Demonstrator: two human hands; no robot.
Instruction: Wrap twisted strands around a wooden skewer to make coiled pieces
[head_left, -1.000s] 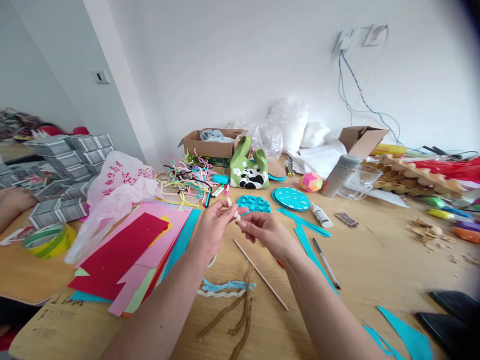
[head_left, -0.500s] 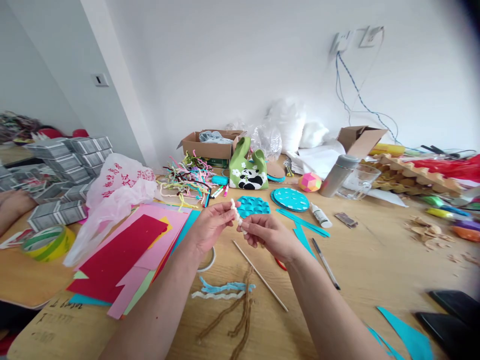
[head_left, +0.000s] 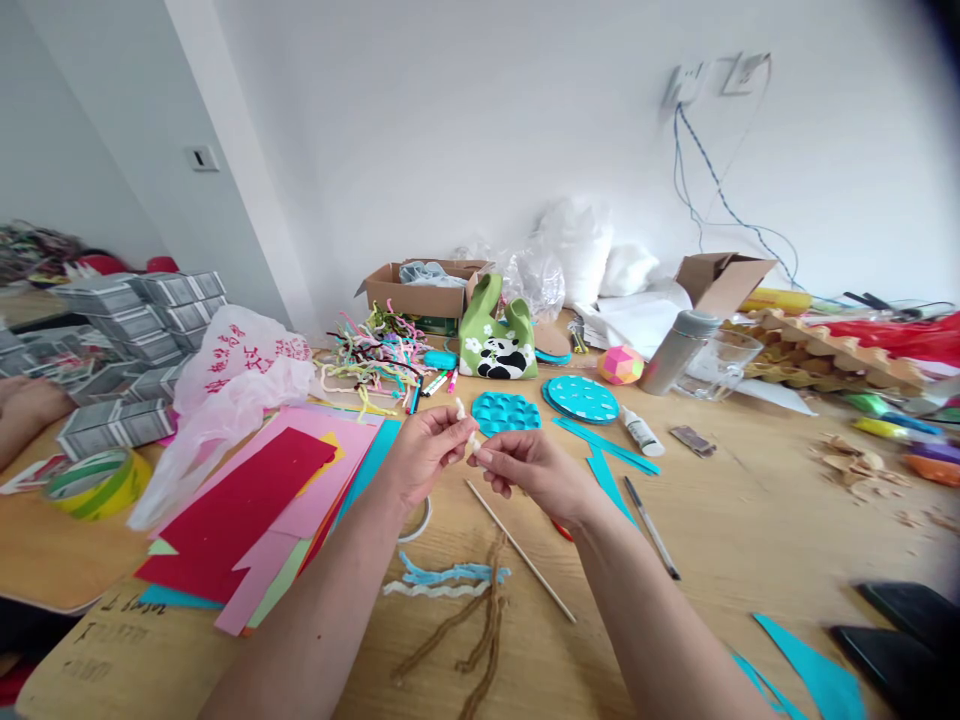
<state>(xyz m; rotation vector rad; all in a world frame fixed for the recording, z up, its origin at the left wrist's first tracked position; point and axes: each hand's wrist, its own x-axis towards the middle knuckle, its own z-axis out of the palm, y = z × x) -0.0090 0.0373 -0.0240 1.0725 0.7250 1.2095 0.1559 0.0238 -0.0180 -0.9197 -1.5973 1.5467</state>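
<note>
A short white fuzzy pipe cleaner [head_left: 473,439], bent and wavy, is pinched between my two hands above the table. My left hand [head_left: 431,450] grips its upper end with thumb and fingers, and a tip sticks up past them. Thumb and forefinger of my right hand [head_left: 525,468] close on its lower end. Below them lie blue pipe cleaners [head_left: 450,570], a white wavy pipe cleaner [head_left: 435,591] and several brown pipe cleaners [head_left: 489,640]. A thin wooden stick [head_left: 521,552] rests diagonally beside them. Behind my hands sits a blue egg-carton piece [head_left: 510,411].
Coloured paper sheets [head_left: 247,500] and a plastic bag [head_left: 240,390] lie left. A pipe cleaner heap [head_left: 379,350], panda bag [head_left: 495,340], blue discs [head_left: 581,398] and glue bottle [head_left: 641,430] stand behind. A pen [head_left: 651,527] lies right. Another person's hand [head_left: 34,405] shows at far left.
My hands have drawn slightly closer together on the white pipe cleaner, and less of it shows between them. The things on the table have not moved.
</note>
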